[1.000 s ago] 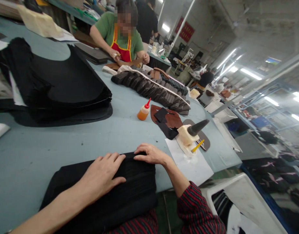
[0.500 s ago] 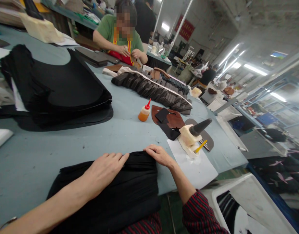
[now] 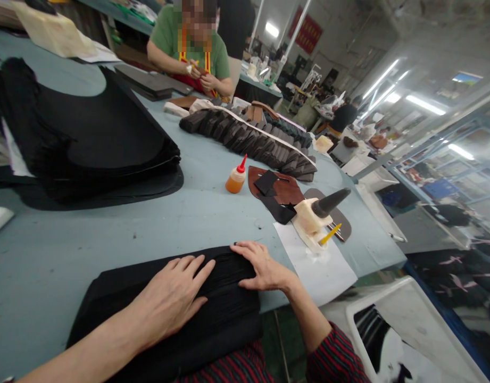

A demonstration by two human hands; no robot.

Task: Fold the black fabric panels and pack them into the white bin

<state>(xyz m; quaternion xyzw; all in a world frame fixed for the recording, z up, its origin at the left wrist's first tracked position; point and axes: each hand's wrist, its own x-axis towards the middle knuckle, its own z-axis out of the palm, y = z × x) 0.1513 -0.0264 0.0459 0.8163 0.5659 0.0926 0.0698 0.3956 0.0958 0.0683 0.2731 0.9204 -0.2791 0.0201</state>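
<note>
A stack of black fabric pieces [image 3: 224,314] lies at the near edge of the table, partly over my lap. My left hand [image 3: 173,290] rests flat on top of it, fingers spread and thumb apart. At the stack's far right corner, my right hand [image 3: 260,268] touches the top and edge with fingers and thumb apart. Gathered folds run across the cloth between both hands. Beyond the right hand, a cream block holder with a dark cone-shaped nozzle [image 3: 322,205] and a yellow stick [image 3: 331,234] stand on a white sheet [image 3: 332,271].
A larger black fabric pile [image 3: 109,133] lies at left. A red-tipped bottle of amber liquid [image 3: 235,178] stands mid-table, near brown and black pieces [image 3: 282,189]. Behind is a row of dark grey pieces [image 3: 248,135]. A co-worker [image 3: 192,53] sits opposite. A white bin [image 3: 420,319] stands at right.
My left hand has slid slightly back and its thumb has spread. My right hand has opened, its thumb moving away from the fingers. The top of the stack lies flatter.
</note>
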